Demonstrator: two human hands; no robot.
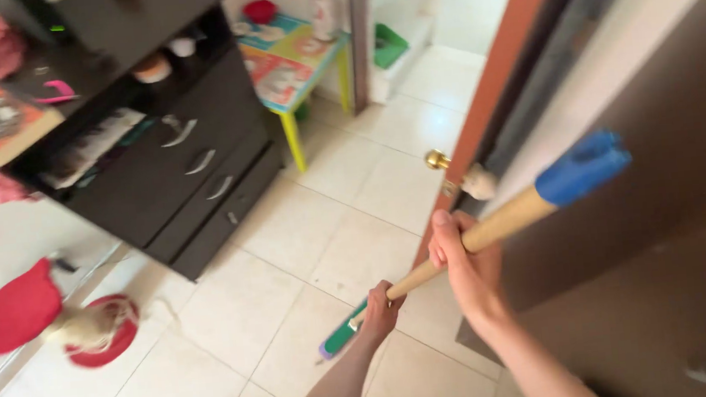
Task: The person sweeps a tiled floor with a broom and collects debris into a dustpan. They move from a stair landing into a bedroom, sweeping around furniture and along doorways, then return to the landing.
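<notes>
I hold a long wooden broom handle [504,221] with a blue cap [582,167] at its top end. My right hand [459,259] grips the handle high up, near the door. Lower down, my left hand [379,307] is closed around the same stick, just above the green broom head [340,339], which rests on the white tiled floor [330,226].
A brown door [668,196] with a brass knob [437,160] stands open at right. A dark drawer cabinet [180,171] stands at left, a small colourful table [290,63] behind it. A red cloth [14,309] and a red dish [106,339] lie at lower left.
</notes>
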